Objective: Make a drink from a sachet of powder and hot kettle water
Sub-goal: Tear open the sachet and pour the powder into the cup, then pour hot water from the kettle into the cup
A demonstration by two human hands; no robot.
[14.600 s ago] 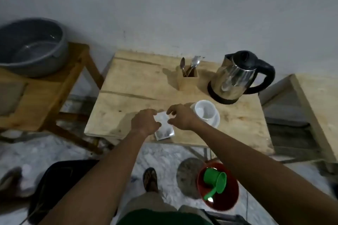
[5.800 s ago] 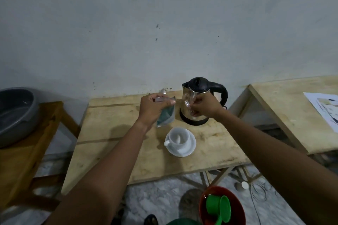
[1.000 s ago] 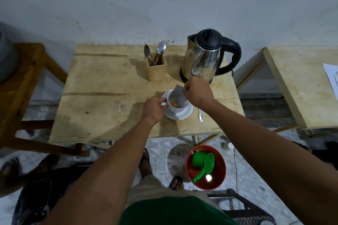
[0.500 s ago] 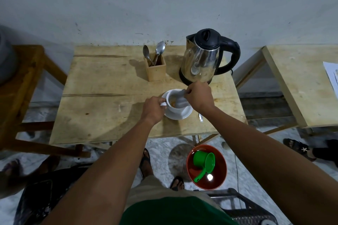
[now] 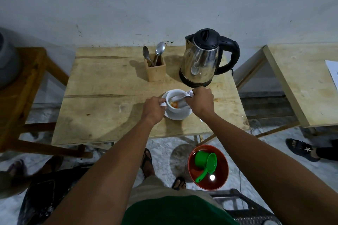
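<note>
A white cup stands on a white saucer near the front of the wooden table. Orange powder lies inside the cup. My left hand pinches the cup's handle. My right hand holds the silver sachet, tipped with its open end down in the cup. Behind my right hand stands a steel kettle with a black lid and handle.
A wooden holder with two spoons stands left of the kettle. On the floor sits a red basin with a green scoop. A second table is at the right, a grey tub at the left. A person's sandalled foot shows at right.
Over the last second my right hand has lowered the sachet flatter across the cup's rim. My left hand has stayed on the handle. Much earlier the sachet was torn open.
</note>
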